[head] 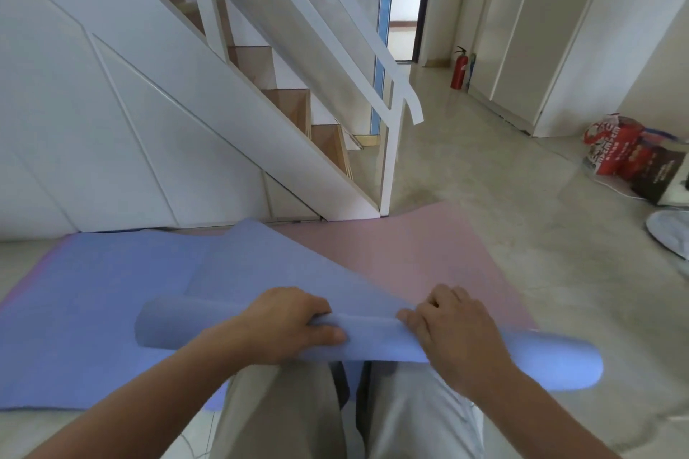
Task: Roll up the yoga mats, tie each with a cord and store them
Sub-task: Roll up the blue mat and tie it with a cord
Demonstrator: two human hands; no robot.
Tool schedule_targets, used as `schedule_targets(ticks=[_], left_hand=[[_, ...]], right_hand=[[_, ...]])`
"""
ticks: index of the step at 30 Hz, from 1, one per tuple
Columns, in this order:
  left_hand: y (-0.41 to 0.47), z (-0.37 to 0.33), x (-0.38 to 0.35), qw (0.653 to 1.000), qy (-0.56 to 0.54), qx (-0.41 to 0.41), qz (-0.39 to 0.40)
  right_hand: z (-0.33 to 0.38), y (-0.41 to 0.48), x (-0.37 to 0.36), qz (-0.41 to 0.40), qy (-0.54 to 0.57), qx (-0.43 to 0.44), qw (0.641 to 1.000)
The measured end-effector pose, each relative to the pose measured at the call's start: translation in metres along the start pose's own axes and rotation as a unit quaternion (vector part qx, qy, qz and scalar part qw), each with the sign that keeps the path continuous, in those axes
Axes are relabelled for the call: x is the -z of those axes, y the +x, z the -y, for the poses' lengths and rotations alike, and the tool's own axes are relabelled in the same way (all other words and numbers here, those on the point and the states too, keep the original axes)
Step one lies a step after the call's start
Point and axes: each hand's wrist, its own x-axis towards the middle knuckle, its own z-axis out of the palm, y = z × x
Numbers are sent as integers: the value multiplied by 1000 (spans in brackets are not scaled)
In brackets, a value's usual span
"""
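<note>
Running from nine o'clock to three o'clock across the person's lap, the blue roll (373, 343) lies with its long axis crosswise, and its loose sheet (268, 265) climbs away toward twelve o'clock, so any further rolling would have to go forward, away from the body. Both hands sit on top of the tube near its middle: the left hand (294, 324) is curled around it, thumb under, while the right hand (455, 324) presses down with fingers bent over the crest. Neither looks nearer. Beneath, a pink mat (428, 253) lies flat toward one o'clock, with another blue mat (93, 309) at ten o'clock.
</note>
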Motion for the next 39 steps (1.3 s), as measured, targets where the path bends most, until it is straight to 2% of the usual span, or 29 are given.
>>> schedule_targets(ticks=[1,3,5,8,9,11,13,14,16,17,20,22,25,27,32,37,39], left_hand=[[3,2,2,1000,-16,9,14],[8,5,5,998,-43,22,49],[8,2,7,994,-69,38,70],[1,-7,11,992,-102,40,59],[-4,-11,12,995,-80,25,46],[-14,-18,5,1000,12,-21,7],[-20,-20,-13,986,130,-77,-72],[-21,-20,-21,976,165,-94,-107],[-20,-16,-26,965,186,-107,-149],[-18,-13,-24,970,169,-101,-141],[-14,-6,-8,991,102,-39,-73],[-10,-4,0,996,85,-17,-37],[-7,-8,7,998,53,1,16],[-10,-12,11,998,53,3,13],[-27,-18,22,997,70,-1,-16],[-39,-12,24,1000,-17,-6,-18],[-37,-6,25,999,-40,-12,-17]], right_hand=[[6,1,-2,-17,9,-31,999],[19,1,-6,22,24,-80,996],[20,4,-7,4,1,-74,997],[3,10,11,86,34,-61,994],[-4,12,13,117,46,-34,991],[-9,18,25,253,58,0,966],[-11,25,31,356,22,10,934],[-10,26,29,381,5,9,925],[-5,23,25,333,-8,21,943],[-4,18,22,272,2,23,962],[-8,-6,12,66,89,2,994],[-16,-18,-1,29,61,37,997],[-23,-21,-9,45,104,17,993],[-24,-16,-7,23,114,9,993],[-27,-13,2,-10,97,55,994],[-20,-7,35,116,82,27,989],[-19,-8,48,141,95,19,985]])
